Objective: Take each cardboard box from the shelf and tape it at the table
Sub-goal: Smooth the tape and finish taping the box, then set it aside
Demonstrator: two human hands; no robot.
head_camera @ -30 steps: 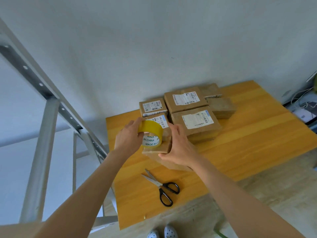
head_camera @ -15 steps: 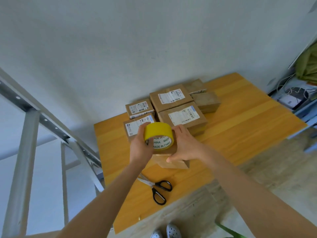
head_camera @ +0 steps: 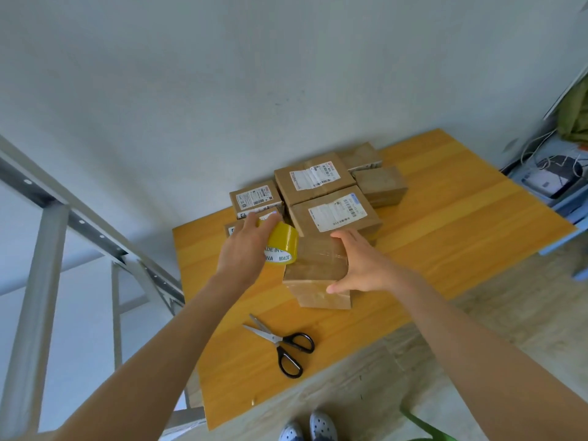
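A brown cardboard box (head_camera: 313, 272) stands on the yellow wooden table (head_camera: 445, 237), with clear tape across its top. My right hand (head_camera: 359, 265) lies flat against the box's right side, fingers straight. My left hand (head_camera: 245, 246) grips a yellow tape roll (head_camera: 283, 246) at the box's upper left corner. Behind it sit several taped boxes with white labels, among them a large one (head_camera: 334, 213), another (head_camera: 313, 179) and a small one (head_camera: 254, 198).
Black-handled scissors (head_camera: 283, 342) lie near the table's front edge. A grey metal shelf frame (head_camera: 47, 237) stands at the left. At the far right a blue rack (head_camera: 553, 183) holds cables and a device. My shoes (head_camera: 308, 429) show below the table edge.
My left hand carried the tape roll from over the box to its upper left corner. My right hand slid to the box's right side, uncovering the top. The camera view shifted.
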